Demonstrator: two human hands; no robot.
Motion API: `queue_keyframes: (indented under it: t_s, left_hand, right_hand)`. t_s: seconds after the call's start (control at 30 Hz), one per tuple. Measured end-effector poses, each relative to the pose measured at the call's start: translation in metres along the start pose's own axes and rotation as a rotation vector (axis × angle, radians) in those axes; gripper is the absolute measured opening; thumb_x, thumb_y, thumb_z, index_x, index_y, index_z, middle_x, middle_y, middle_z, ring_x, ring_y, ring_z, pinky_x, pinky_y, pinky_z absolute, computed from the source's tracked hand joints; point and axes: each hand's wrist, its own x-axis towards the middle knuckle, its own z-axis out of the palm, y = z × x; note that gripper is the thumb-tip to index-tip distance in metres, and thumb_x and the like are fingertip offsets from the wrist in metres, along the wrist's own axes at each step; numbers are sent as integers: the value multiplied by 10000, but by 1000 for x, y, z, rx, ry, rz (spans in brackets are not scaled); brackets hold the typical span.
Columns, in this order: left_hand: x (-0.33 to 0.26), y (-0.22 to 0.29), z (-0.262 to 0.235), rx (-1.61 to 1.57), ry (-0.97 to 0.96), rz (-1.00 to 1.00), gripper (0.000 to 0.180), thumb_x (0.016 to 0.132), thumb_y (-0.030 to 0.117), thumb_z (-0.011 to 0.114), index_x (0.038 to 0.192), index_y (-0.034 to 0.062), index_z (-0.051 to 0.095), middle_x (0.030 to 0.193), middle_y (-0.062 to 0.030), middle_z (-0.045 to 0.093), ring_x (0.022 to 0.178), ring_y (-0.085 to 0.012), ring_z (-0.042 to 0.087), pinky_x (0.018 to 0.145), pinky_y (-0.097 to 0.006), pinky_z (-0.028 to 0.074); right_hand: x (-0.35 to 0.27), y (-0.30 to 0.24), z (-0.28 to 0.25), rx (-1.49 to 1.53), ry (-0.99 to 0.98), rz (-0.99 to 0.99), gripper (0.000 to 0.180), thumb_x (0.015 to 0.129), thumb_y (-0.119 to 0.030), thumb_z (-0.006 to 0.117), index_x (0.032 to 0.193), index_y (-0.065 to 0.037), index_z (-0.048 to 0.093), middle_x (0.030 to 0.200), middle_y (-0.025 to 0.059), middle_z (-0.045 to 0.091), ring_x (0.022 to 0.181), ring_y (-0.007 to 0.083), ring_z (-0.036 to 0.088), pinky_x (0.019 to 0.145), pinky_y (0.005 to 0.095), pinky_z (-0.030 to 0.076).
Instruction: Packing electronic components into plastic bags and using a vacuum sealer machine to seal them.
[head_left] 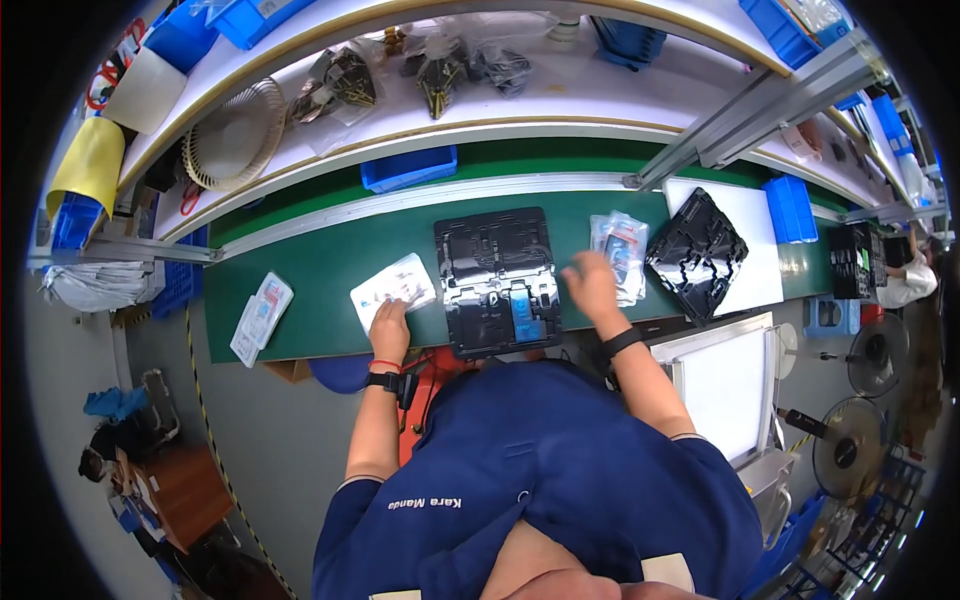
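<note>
Your left hand (388, 325) lies flat, fingers spread, on a white printed card (393, 289) that sits on the green desk (320, 270) just left of the black moulded tray (497, 280). Your right hand (592, 285) reaches over the tray's right edge toward a stack of clear plastic pouches (621, 252); its fingers are blurred (whether they are closed on a pouch I cannot tell). The two hands are well apart, one on each side of the tray.

The tray lies straight in front of you at the near edge of the desk, with a blue piece (526, 318) seated in its lower right part. A second black tray (696, 254) rests tilted on a white board to the right, near the pouches. Further left on the desk lies another small white packet (261, 317), apart from your left hand.
</note>
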Motion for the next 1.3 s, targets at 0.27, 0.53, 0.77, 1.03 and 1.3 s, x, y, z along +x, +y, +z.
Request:
queue_keyframes:
  t_s: [0.27,0.53,0.77,1.03,1.3]
  left_hand:
    - [12,-6,-17,-313,-115,-383,87,723,92,694,726,13,656,677,-155,631,601,-234,620,589,-322,488]
    - [17,-46,-11,-679,-205,-594,242,863,216,583,965,12,661,873,-90,657,791,-157,590,752,-260,446]
    - [25,-44,-16,-1291,-242,-819,323,901,238,535,1045,-39,618,957,-52,635,841,-113,571,773,-243,443]
    - [33,-56,-7,-1427,-130,-796,213,833,61,557,1006,-50,613,979,-114,641,881,-168,599,793,-265,462]
    - [38,-25,-34,-519,184,-284,104,832,99,591,851,10,641,775,-116,648,712,-164,602,673,-294,467]
  right_hand:
    - [-11,-58,32,7,-463,-62,334,683,-240,728,925,-68,575,869,106,555,893,303,549,773,386,454]
    - [15,-55,1,239,-835,180,307,684,-117,728,875,-70,493,694,79,583,734,249,597,652,350,434]
    - [33,-91,-35,413,-466,64,255,701,-25,694,845,-29,484,618,94,580,581,210,585,545,311,431]
    - [36,-123,-44,450,-454,49,241,706,-7,678,832,-28,474,588,95,555,543,215,549,525,320,405]
    - [36,-140,-39,472,-457,-41,243,694,3,670,842,-30,480,617,107,566,582,245,572,555,331,420]
